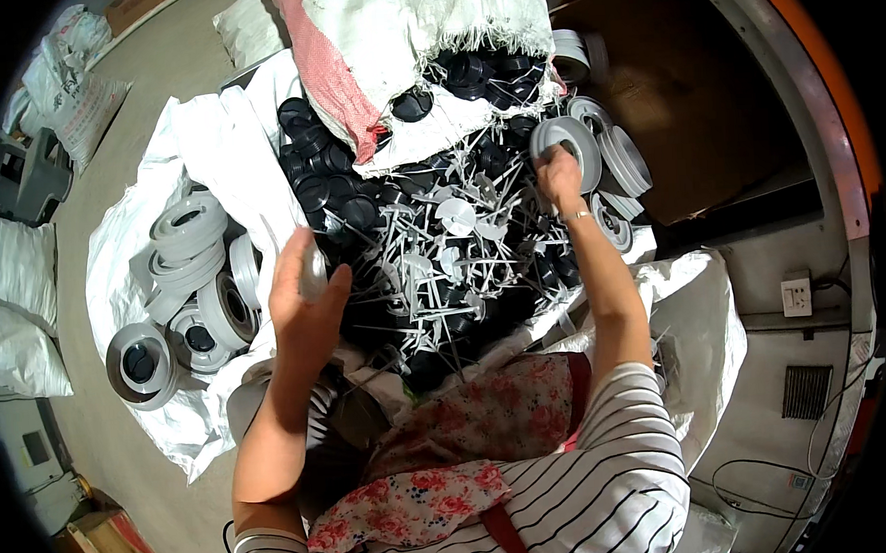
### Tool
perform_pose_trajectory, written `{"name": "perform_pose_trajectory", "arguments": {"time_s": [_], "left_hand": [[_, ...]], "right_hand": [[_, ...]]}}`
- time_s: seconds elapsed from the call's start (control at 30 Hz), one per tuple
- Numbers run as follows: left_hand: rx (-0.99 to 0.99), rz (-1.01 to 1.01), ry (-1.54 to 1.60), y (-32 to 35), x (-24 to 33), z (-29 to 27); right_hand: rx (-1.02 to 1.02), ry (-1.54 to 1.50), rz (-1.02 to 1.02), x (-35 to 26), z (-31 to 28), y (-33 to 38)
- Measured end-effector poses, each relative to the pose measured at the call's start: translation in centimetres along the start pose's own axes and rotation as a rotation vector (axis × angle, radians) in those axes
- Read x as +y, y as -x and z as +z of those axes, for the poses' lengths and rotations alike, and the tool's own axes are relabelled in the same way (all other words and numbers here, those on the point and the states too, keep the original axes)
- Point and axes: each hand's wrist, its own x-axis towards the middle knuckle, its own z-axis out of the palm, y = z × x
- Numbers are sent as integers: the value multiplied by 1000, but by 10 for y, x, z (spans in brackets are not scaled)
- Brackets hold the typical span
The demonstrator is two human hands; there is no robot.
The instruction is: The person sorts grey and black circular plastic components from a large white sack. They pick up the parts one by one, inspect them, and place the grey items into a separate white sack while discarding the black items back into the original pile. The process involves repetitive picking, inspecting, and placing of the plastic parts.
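My left hand [303, 292] is raised over the left side of the pile and grips a grey ring-shaped disc [313, 273] by its edge. My right hand [560, 177] reaches to the far right and holds another grey ring disc [574, 140] beside a row of similar discs [624, 160]. Between the hands lies a heap of white pins with round heads [452, 246] mixed with black round caps [335, 187]. More black caps spill from a white woven sack [403, 41] at the back.
Stacks of assembled grey discs [189, 233] lie on a white sheet [210, 138] at the left. A brown board [692, 98] is at the right, filled sacks [14, 295] at the far left, a wall socket [796, 294] lower right. A floral apron [451, 454] covers my lap.
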Motion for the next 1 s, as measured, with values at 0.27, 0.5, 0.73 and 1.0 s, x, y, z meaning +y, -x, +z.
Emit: {"name": "perform_pose_trajectory", "arguments": {"time_s": [0.27,0.5,0.73,1.0], "left_hand": [[-85,-585,786,3,-8,52],[-46,-443,757,4,2,46],[-44,-483,772,-5,-6,33],[-132,-522,1081,-2,2,43]], "right_hand": [[-497,-431,-1150,-139,-65,156],[76,178,-325,-48,9,-52],[-158,405,-436,-13,41,-40],[-488,-743,-685,-166,-68,120]]}}
